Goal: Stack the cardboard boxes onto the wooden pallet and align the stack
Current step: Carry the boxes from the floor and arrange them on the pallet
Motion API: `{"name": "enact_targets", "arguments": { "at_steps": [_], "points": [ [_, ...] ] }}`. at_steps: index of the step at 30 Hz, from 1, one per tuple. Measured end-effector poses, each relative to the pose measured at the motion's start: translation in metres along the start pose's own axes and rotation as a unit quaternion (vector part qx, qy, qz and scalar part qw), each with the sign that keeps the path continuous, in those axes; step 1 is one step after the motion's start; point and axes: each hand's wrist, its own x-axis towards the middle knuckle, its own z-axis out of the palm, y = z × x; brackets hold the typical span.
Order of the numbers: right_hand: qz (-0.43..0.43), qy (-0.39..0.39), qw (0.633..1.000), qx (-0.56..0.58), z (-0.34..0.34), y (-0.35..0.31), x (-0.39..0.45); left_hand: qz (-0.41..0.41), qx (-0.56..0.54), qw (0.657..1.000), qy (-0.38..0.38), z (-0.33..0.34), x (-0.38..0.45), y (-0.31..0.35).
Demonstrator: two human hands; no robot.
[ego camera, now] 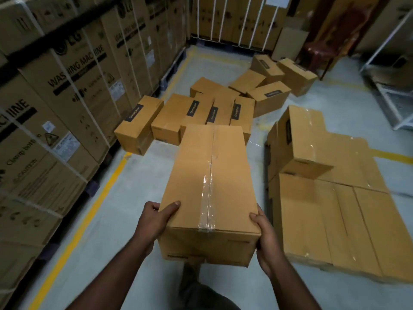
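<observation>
Cartons of washing machines (67, 90), strapped and stacked high, wall the side left of your grip. Right of your grip sits the stack on the pallet (330, 209): a flat layer of cardboard boxes with one more box (306, 142) lying askew on top of it (the pallet itself is hidden under the cardboard, so you cannot tell its edges). Ahead of your grip, well apart, loose boxes (201, 113) lie scattered on the grey floor (138, 193), several showing dark labels, some leaning on each other. A yellow line (89, 215) runs along the floor left of your grip.

You hold the carried box (210, 182) off the floor at its near end, taped seam facing up, long side pointing away from you. Your left hand (154, 220) clamps the near left corner, thumb curled over the top face. Your right hand (263, 233) clamps the near right corner, thumb over the top edge there, fingers wrapped down the side.
</observation>
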Motion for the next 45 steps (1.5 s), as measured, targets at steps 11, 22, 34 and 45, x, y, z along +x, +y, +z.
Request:
{"name": "enact_targets", "arguments": {
  "at_steps": [11, 22, 34, 45],
  "points": [
    [-0.001, 0.020, 1.000, 0.000, -0.135, 0.009, -0.142, 0.012, -0.054, 0.998, -0.022, 0.084, -0.172, -0.071],
    [-0.040, 0.082, 0.996, 0.006, -0.379, 0.013, -0.212, 0.074, 0.017, 0.993, -0.095, 0.295, -0.272, -0.075],
    [-0.027, 0.124, 0.992, -0.008, -0.661, -0.055, -0.178, 0.073, 0.014, 0.988, -0.136, 0.576, -0.347, -0.044],
    [0.009, 0.110, 0.989, -0.099, -0.784, -0.139, 0.004, 0.072, 0.017, 0.971, -0.226, 0.773, -0.227, 0.027]
  ]
}}
